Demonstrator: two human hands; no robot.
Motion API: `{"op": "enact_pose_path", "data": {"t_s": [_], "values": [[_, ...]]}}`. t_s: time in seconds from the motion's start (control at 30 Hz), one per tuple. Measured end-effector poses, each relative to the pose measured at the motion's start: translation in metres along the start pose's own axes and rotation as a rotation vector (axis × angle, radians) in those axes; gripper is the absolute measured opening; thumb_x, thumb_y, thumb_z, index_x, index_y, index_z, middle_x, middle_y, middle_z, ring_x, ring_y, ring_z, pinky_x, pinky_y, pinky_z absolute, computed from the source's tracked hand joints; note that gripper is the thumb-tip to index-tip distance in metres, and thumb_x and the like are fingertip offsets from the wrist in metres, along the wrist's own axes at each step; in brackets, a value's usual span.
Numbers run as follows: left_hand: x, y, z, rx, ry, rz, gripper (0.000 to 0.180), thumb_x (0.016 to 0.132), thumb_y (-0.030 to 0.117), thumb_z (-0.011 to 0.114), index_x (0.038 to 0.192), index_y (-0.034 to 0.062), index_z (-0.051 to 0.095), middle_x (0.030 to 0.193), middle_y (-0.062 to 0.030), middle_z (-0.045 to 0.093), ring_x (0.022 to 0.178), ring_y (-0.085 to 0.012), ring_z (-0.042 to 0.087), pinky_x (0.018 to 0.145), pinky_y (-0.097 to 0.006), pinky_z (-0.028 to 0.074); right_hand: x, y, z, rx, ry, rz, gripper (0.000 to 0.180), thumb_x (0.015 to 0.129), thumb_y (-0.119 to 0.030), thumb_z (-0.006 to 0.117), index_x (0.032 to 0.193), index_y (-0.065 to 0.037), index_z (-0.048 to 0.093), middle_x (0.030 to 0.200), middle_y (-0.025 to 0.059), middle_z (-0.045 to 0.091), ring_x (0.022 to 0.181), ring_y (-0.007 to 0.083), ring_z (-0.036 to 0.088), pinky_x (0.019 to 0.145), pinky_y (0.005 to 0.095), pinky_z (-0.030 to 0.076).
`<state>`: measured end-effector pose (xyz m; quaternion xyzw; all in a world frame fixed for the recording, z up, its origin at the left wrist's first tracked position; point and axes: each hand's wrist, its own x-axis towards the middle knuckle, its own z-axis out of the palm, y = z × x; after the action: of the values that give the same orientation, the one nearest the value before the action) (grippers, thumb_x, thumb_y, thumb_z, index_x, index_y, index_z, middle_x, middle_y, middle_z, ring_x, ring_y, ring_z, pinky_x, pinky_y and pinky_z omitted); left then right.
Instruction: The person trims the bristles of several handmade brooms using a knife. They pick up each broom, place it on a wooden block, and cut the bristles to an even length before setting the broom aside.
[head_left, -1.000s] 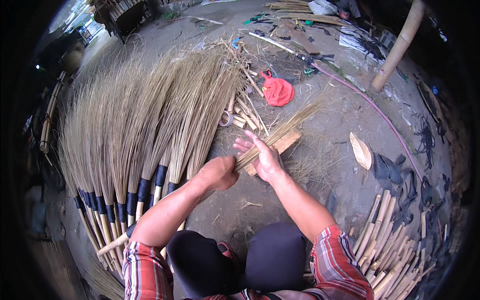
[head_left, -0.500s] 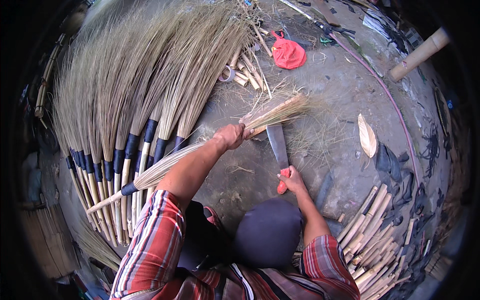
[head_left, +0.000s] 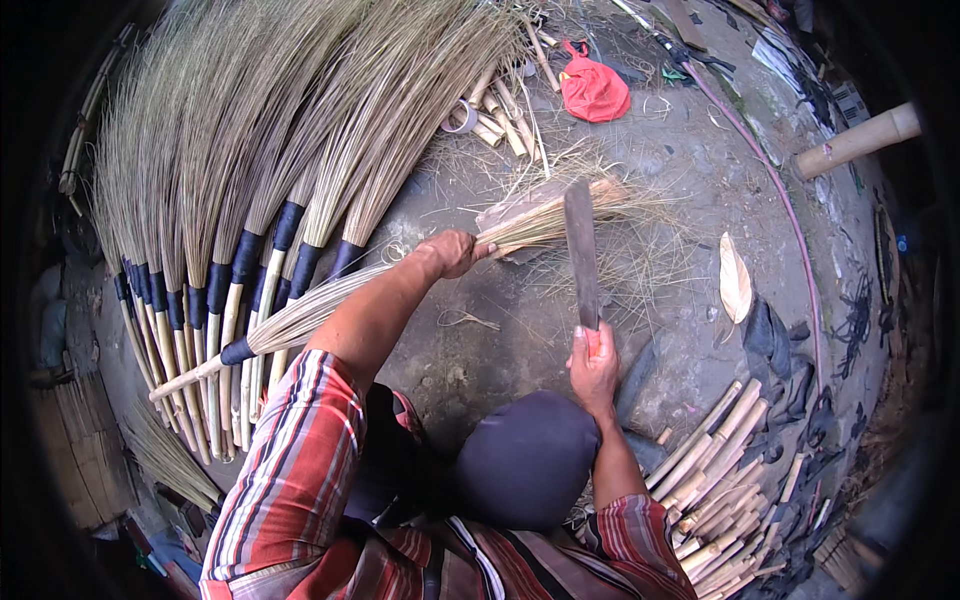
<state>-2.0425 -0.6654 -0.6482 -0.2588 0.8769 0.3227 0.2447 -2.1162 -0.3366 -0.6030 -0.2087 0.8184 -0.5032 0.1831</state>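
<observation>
My left hand [head_left: 450,252] is closed around the straw of a grass broom [head_left: 310,312], whose pale handle and dark binding point to the lower left under my forearm. Beyond my fist, the straw ends lie across a wooden board [head_left: 515,210] on the ground. Wrapped round a red handle, my right hand [head_left: 594,370] holds a machete [head_left: 581,250]. Its long dark blade stands edge-on and crosses in view over the straw near the tips. Whether the blade touches the straw I cannot tell.
Several finished brooms [head_left: 270,130] lie fanned out on the left. Cut bamboo sticks [head_left: 720,440] are heaped at the lower right. Toward the back are a roll of tape [head_left: 462,118], short bamboo pieces [head_left: 512,120] and a red plastic bag [head_left: 596,92]. Loose straw clippings [head_left: 650,260] and a dry leaf [head_left: 735,278] litter the ground.
The machete has risen and turned, from its broad blade face showing beside the straw to edge-on over it. My right hand has turned with it. My left hand keeps its hold on the broom.
</observation>
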Motion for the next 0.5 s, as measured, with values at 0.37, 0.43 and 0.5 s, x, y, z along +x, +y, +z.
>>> {"op": "enact_pose_path", "data": {"t_s": [0.37,0.43,0.5], "values": [[0.003,0.003,-0.005,0.013,-0.095,-0.005,0.078,0.106,0.066,0.033,0.114,-0.0017,0.071,0.115,-0.0277,0.070,0.115,-0.0438,0.064,0.102,-0.049,0.049,0.089,0.018,0.074,-0.367,-0.080,-0.093,0.030,0.098,-0.031,0.070,0.095,-0.002,0.061,0.078,0.0207,0.070,0.075,0.0401,0.072,0.065,0.0465,0.053],[0.001,0.005,-0.005,0.039,-0.075,-0.016,0.077,0.106,0.065,0.032,0.115,-0.0012,0.072,0.117,-0.0270,0.070,0.117,-0.0436,0.064,0.104,-0.049,0.048,0.095,0.018,0.073,-0.373,-0.152,-0.003,0.036,0.098,-0.037,0.069,0.094,-0.002,0.062,0.076,0.0214,0.070,0.074,0.0412,0.071,0.065,0.0460,0.052],[0.000,0.006,-0.003,0.021,-0.097,-0.031,0.077,0.106,0.065,0.031,0.116,-0.0003,0.071,0.117,-0.0265,0.070,0.118,-0.0430,0.064,0.104,-0.049,0.048,0.096,0.014,0.069,-0.376,-0.125,-0.020,0.035,0.099,-0.035,0.068,0.093,-0.002,0.061,0.076,0.0211,0.070,0.073,0.0405,0.071,0.064,0.0457,0.052]]}}
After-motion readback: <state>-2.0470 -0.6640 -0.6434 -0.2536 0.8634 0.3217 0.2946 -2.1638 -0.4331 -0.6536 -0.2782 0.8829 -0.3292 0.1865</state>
